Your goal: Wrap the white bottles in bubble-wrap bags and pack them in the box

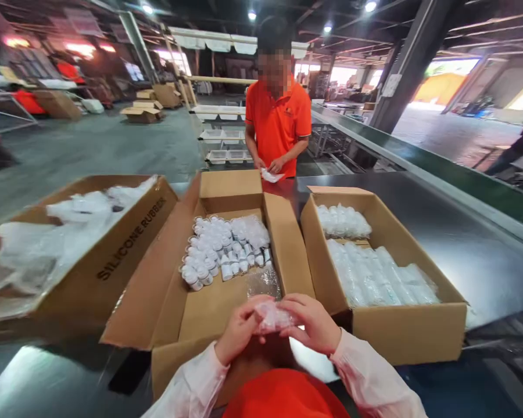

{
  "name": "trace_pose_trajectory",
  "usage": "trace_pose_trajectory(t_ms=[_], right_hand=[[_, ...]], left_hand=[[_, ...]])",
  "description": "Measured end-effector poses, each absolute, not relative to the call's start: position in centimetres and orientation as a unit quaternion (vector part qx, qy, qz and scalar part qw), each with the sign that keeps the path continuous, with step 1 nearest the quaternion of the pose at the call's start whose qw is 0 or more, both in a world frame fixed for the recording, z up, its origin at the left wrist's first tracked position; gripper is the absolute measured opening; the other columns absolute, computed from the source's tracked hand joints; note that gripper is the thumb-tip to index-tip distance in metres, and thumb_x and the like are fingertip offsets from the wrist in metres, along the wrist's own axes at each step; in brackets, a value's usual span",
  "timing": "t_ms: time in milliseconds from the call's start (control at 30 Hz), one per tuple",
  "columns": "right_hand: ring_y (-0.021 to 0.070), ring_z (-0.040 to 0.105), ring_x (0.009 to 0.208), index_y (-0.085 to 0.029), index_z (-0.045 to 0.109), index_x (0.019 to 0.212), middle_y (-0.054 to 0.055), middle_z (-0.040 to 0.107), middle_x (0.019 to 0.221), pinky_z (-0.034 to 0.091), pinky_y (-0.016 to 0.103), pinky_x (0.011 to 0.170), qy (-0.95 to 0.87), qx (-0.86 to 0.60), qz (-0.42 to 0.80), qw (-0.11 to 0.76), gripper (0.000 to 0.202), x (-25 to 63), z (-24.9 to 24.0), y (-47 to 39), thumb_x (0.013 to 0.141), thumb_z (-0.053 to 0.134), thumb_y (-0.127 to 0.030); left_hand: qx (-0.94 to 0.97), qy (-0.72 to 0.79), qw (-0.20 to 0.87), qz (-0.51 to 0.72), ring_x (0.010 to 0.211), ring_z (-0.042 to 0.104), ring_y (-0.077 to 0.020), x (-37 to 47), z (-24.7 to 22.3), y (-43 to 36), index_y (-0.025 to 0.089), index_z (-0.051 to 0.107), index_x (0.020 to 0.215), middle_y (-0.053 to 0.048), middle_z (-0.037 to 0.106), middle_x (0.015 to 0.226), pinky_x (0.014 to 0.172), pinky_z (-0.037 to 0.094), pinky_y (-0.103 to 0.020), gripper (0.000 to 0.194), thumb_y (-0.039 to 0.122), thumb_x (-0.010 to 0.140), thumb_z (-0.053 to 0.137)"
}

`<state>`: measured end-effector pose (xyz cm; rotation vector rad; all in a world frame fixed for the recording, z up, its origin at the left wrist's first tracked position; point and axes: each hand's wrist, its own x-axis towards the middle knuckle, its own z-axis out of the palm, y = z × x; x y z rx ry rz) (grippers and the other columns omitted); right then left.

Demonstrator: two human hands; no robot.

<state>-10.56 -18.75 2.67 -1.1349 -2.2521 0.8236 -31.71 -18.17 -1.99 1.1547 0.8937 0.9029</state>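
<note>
A bunched piece of clear plastic wrap (272,317) is gripped between my two hands, above the near edge of the middle cardboard box (200,313). My left hand (244,328) closes on its left end, and my right hand (311,322) curls round the right end. Whether something lies inside the wrap I cannot tell. In the middle box stand several small white-capped bottles (207,247), with more lying on their sides. Clear bubble wrap (264,283) lies near them.
At right, a cardboard box (409,337) holds rows of wrapped bundles (375,276). A box marked "SILICONE RUBBER" (131,241) with plastic bags stands at left. Across the dark table (475,249), a person in an orange shirt (279,122) handles white plastic. A conveyor (431,157) runs behind.
</note>
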Motion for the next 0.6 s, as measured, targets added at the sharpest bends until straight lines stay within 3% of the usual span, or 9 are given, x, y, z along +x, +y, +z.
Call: trace_pose_trajectory(t_ms=[67, 133, 167, 267, 300, 367, 467, 533, 600], right_hand=[[0.0199, 0.060, 0.091, -0.018, 0.060, 0.111, 0.009, 0.065, 0.104, 0.046, 0.031, 0.081, -0.789, -0.459, 0.326, 0.245, 0.038, -10.3, 2.9, -19.2, 0.085, 0.054, -0.044], [0.0187, 0.061, 0.085, -0.017, 0.061, 0.106, 0.007, 0.067, 0.096, 0.046, 0.029, 0.076, -0.775, -0.490, 0.335, 0.216, 0.035, -10.2, 3.3, -19.6, 0.088, 0.047, -0.045], [0.0198, 0.060, 0.085, -0.017, 0.061, 0.105, 0.007, 0.067, 0.094, 0.045, 0.030, 0.075, -0.785, -0.494, 0.321, 0.190, 0.037, -10.3, 3.7, -19.8, 0.087, 0.049, -0.047], [0.0240, 0.056, 0.089, -0.019, 0.059, 0.109, 0.008, 0.066, 0.096, 0.042, 0.035, 0.077, -0.830, -0.486, 0.240, 0.133, 0.047, -10.3, 4.7, -20.3, 0.076, 0.063, -0.051], [0.0241, 0.056, 0.088, -0.020, 0.058, 0.111, 0.008, 0.066, 0.095, 0.042, 0.035, 0.076, -0.832, -0.491, 0.222, 0.135, 0.047, -10.1, 4.9, -20.4, 0.075, 0.064, -0.050], [0.0230, 0.056, 0.085, -0.020, 0.057, 0.112, 0.008, 0.066, 0.096, 0.042, 0.034, 0.076, -0.803, -0.531, 0.207, 0.175, 0.041, -8.7, 5.2, -20.2, 0.081, 0.056, -0.048], [0.0219, 0.058, 0.087, -0.015, 0.055, 0.113, 0.011, 0.064, 0.101, 0.044, 0.032, 0.076, -0.662, -0.694, 0.154, 0.235, 0.042, -4.9, 4.8, -18.9, 0.091, 0.037, -0.046], [0.0216, 0.058, 0.089, -0.013, 0.058, 0.108, 0.013, 0.064, 0.099, 0.044, 0.031, 0.077, -0.581, -0.786, 0.119, 0.175, 0.042, -2.3, 4.1, -17.5, 0.095, 0.029, -0.040], [0.0229, 0.058, 0.092, -0.011, 0.063, 0.097, 0.014, 0.065, 0.093, 0.043, 0.032, 0.081, -0.567, -0.811, 0.115, 0.088, 0.038, -0.4, 3.4, -16.3, 0.095, 0.032, -0.033]], left_hand=[[0.538, 0.374, 0.649, 0.387, 0.091, 0.060, -0.0244, -31.7, -1.8, -18.4, 0.019, 0.061, 0.108, -0.011, 0.059, 0.116, 0.065, 0.053, -0.030, 0.057, 0.048, 0.060, 0.075], [0.562, 0.382, 0.625, 0.384, 0.095, 0.059, -0.0229, -31.4, -1.6, -18.7, 0.019, 0.060, 0.107, -0.008, 0.064, 0.107, 0.078, 0.051, -0.031, 0.057, 0.039, 0.058, 0.079], [0.566, 0.398, 0.615, 0.377, 0.089, 0.060, -0.0208, -31.0, -1.5, -18.9, 0.018, 0.060, 0.105, -0.007, 0.066, 0.099, 0.077, 0.051, -0.029, 0.052, 0.038, 0.061, 0.077], [0.534, 0.430, 0.648, 0.331, 0.062, 0.058, -0.0149, -29.3, -0.8, -19.4, 0.016, 0.054, 0.109, -0.004, 0.064, 0.075, 0.052, 0.048, -0.024, 0.050, 0.045, 0.070, 0.068], [0.512, 0.427, 0.671, 0.324, 0.059, 0.057, -0.0145, -28.8, -0.5, -19.5, 0.016, 0.050, 0.113, -0.004, 0.064, 0.077, 0.046, 0.046, -0.023, 0.055, 0.047, 0.071, 0.066], [0.475, 0.411, 0.699, 0.343, 0.069, 0.059, -0.0167, -28.1, 0.3, -19.4, 0.019, 0.042, 0.122, -0.010, 0.062, 0.101, 0.044, 0.046, -0.023, 0.067, 0.047, 0.068, 0.068], [0.443, 0.421, 0.679, 0.407, 0.088, 0.058, -0.0196, -28.3, 1.0, -18.6, 0.023, 0.039, 0.124, -0.014, 0.045, 0.131, 0.051, 0.050, -0.024, 0.072, 0.044, 0.063, 0.072], [0.431, 0.449, 0.659, 0.423, 0.087, 0.058, -0.0194, -28.9, 1.0, -18.0, 0.021, 0.044, 0.118, -0.014, 0.048, 0.125, 0.052, 0.050, -0.025, 0.066, 0.045, 0.063, 0.071], [0.424, 0.466, 0.648, 0.427, 0.088, 0.058, -0.0206, -29.5, 0.7, -17.5, 0.018, 0.049, 0.112, -0.013, 0.055, 0.114, 0.054, 0.050, -0.026, 0.062, 0.046, 0.062, 0.071]])
